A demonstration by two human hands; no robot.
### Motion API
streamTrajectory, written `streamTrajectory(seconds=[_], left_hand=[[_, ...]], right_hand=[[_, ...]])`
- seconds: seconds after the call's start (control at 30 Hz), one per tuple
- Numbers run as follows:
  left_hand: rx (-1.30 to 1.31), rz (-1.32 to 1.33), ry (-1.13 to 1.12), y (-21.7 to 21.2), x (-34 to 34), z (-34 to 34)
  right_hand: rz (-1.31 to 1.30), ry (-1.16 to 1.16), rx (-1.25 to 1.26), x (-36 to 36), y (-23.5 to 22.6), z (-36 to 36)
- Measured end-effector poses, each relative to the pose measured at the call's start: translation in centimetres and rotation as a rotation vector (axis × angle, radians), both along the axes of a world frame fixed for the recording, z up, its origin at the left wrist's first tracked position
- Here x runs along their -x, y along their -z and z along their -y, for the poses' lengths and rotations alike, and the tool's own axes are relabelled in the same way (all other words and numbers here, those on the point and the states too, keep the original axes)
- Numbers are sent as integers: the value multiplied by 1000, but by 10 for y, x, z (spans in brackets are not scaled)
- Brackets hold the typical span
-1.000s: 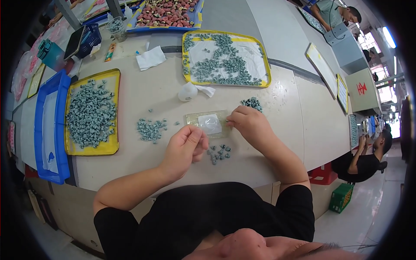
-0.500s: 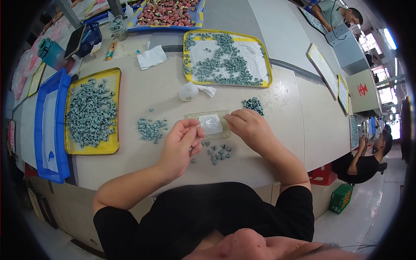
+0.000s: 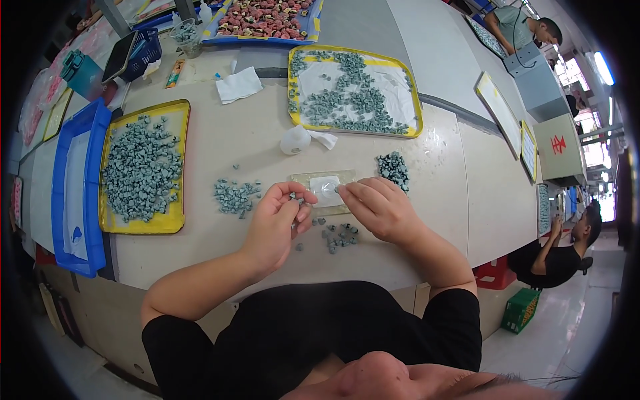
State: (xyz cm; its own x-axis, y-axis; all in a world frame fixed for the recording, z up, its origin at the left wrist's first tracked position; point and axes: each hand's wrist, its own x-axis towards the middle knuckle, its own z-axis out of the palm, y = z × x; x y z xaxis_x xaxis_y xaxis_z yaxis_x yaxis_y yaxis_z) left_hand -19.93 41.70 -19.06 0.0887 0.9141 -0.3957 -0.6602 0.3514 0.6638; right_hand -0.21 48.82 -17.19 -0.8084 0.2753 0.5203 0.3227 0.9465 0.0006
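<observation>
Closest to me, my left hand (image 3: 277, 220) is curled with thumb and fingertips pressed together on one small grey-green piece (image 3: 293, 196); it is too small for me to make out its shape. My right hand (image 3: 377, 207) lies flat-fingered, its tips pinching the right edge of a small clear plastic pad (image 3: 327, 190), which rests on a pale rectangular mat (image 3: 303, 179) on the smooth cream table (image 3: 220, 140). Just nearer to me than the mat I see a loose scatter of the same grey-green pieces (image 3: 339, 235), lumpy and matte. Left of the mat sits another small heap (image 3: 235, 195), and right of it a tighter, darker heap (image 3: 393, 168). Beyond the mat lies a crumpled white tissue (image 3: 300, 139). Far left of the mat stands a yellow tray (image 3: 175, 167) piled with pieces, and left of that a blue tray (image 3: 61, 193). Further beyond the mat a second yellow tray (image 3: 353, 53) holds pieces spread over white paper. Nothing covers the pad but my own fingertips. Far right of the mat, a person in black (image 3: 560, 253) sits on the floor.
</observation>
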Motion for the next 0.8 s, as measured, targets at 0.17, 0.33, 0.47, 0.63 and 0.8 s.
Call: streamTrajectory(seconds=[0.17, 0.33, 0.47, 0.63, 0.8], left_hand=[[18, -3, 31, -4, 8, 3], [-19, -18, 80, -3, 13, 3], [-8, -24, 59, -2, 13, -1], [-28, 14, -5, -9, 24, -6], [-95, -54, 25, -37, 47, 39]], right_hand=[[19, -9, -2, 7, 0, 3], [-82, 14, 189, 9, 1, 2], [-357, 182, 571, 14, 12, 4], [-602, 300, 1327, 26, 4, -3], [-467, 367, 1162, 49, -40, 41]])
